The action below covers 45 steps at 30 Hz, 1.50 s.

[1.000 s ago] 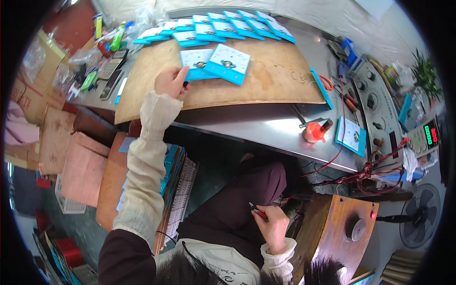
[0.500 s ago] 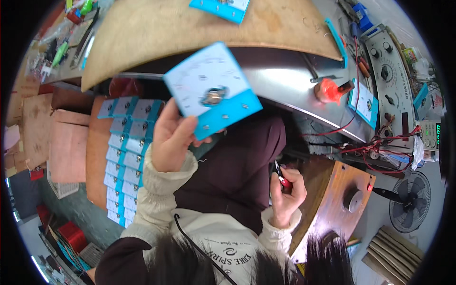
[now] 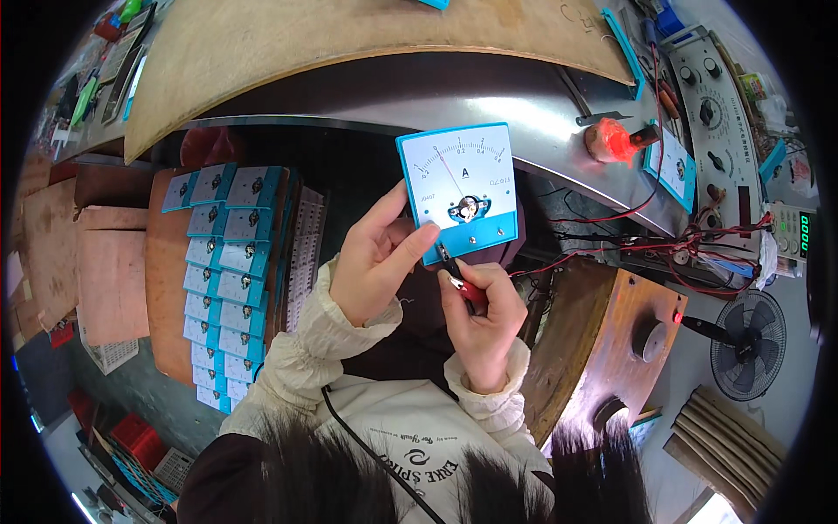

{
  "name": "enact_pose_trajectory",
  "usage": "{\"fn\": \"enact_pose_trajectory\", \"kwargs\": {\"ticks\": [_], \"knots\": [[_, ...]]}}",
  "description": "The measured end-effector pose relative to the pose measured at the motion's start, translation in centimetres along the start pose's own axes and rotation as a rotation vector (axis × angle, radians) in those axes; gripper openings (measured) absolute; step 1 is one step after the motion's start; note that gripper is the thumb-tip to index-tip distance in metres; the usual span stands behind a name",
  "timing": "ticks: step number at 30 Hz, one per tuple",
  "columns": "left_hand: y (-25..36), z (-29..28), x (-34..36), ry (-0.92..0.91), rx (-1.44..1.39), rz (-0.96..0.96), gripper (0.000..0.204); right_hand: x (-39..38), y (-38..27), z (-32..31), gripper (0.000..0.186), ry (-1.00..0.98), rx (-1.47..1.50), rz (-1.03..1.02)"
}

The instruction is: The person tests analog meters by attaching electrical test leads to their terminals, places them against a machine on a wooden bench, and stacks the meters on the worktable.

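Both our hands are closed: the left hand [image 3: 371, 266] clamps a blue-and-white meter [image 3: 476, 179] by its lower left corner, most fingers hidden behind it, and the right hand [image 3: 489, 323] pinches a red-and-black tool [image 3: 472, 293] just below that corner. The right hand's grip covers part of the tool, so we cannot tell its kind or whether its tip touches the meter. The meter's squarish face carries a thin needle; its back is out of sight. Beyond the meter, a shiny metal counter [image 3: 543, 120] bears a worn tan board [image 3: 349, 39], cut off above. Left of the meter, similar meters [image 3: 240, 288] overlap in rows. Rightward and nearer us stands a glossy wooden box [image 3: 602, 314].
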<state>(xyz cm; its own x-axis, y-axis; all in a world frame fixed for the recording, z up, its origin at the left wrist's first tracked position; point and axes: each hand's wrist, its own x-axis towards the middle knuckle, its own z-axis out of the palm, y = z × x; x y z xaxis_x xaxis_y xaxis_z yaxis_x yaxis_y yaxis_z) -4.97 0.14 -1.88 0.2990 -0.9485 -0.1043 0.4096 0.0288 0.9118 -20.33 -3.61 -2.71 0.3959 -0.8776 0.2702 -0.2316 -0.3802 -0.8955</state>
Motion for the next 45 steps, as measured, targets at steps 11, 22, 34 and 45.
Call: {"fn": "enact_pose_trajectory", "kwargs": {"ticks": [11,22,34,45], "knots": [[-1.2,-1.8,0.2,0.018,-0.009,-0.066,0.064,-0.4,1.3,-2.5,0.023,0.128,0.301,0.194],[-1.3,0.0,-0.3,0.063,0.050,-0.018,0.062,0.3,1.6,-1.1,0.020,0.134,0.031,0.128],[-3.5,4.7,-0.2,-0.158,0.156,-0.086,0.055,-0.1,1.4,-3.1,0.115,0.155,-0.281,0.155],[-5.1,5.7,2.6,-0.483,0.553,-0.205,0.049,-14.6,10.3,-25.2,0.099,1.277,-0.845,0.665]]}}
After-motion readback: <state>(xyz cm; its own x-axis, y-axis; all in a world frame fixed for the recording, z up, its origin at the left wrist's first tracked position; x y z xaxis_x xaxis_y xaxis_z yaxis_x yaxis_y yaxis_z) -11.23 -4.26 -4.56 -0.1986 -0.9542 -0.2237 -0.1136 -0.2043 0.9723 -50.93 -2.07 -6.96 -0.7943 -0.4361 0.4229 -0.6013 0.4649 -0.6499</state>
